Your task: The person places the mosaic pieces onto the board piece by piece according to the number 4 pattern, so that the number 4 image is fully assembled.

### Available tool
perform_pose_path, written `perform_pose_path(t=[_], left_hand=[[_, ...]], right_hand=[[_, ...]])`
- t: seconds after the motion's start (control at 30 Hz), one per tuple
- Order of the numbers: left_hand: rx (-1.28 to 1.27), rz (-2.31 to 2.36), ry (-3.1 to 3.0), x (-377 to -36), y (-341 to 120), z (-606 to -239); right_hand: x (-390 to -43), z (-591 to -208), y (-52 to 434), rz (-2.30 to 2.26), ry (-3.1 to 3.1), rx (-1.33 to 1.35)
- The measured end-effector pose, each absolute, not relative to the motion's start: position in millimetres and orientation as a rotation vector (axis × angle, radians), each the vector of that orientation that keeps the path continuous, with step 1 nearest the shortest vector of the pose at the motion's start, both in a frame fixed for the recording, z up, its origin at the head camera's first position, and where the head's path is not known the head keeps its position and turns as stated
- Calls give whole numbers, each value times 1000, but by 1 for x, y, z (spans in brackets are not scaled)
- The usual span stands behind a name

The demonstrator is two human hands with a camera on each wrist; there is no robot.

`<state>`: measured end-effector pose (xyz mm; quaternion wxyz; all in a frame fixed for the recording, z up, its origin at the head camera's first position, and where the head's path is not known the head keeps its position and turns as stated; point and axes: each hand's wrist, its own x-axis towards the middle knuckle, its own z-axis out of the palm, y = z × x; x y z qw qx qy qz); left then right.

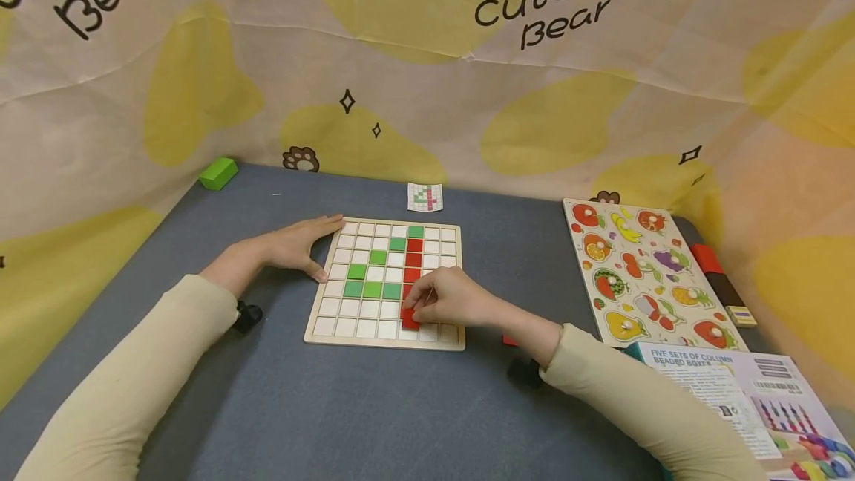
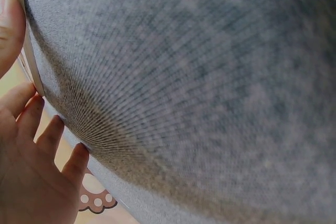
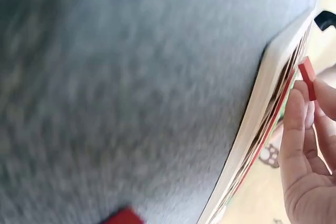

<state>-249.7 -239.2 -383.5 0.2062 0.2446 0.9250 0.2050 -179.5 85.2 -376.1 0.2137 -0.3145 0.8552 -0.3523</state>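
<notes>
A wooden grid board [image 1: 384, 345] with white squares lies on the dark table. Green tiles [image 1: 372, 289] form a slanted pattern on it, and a column of red tiles [image 1: 413, 259] runs down its right half. Over the lower end of that column, my right hand [image 1: 461, 299] pinches a red tile [image 3: 308, 80] between thumb and fingers. The right wrist view has this tile tilted above the board's surface. My left hand [image 1: 294, 245] rests against the board's left edge, thumb and fingers spread; the left wrist view shows its fingers [image 2: 50, 135] extended.
A small pattern card [image 1: 424, 197] lies behind the board. At the back left sits a green block [image 1: 218, 174]. Rightward are a fruit puzzle board [image 1: 641, 273], a printed box [image 1: 748, 399] and dark and red blocks [image 1: 724, 288]. Another red piece [image 1: 510, 341] is beside my right wrist.
</notes>
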Motion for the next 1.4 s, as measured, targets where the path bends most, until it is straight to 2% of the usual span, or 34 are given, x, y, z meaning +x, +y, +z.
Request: perform_pose_path(t=[0.6, 0.87, 1.13, 1.4], left_hand=[[683, 576, 2570, -249, -239, -381], [697, 573, 2576, -249, -239, -383], [692, 592, 2571, -247, -239, -381], [686, 573, 2579, -248, -239, -383]], right_hand=[[-163, -369, 82, -703, 2569, -1053], [-186, -356, 127, -665, 2403, -1167], [-203, -354, 176, -623, 2198, -1065], [-203, -359, 199, -471, 2146, -1027]])
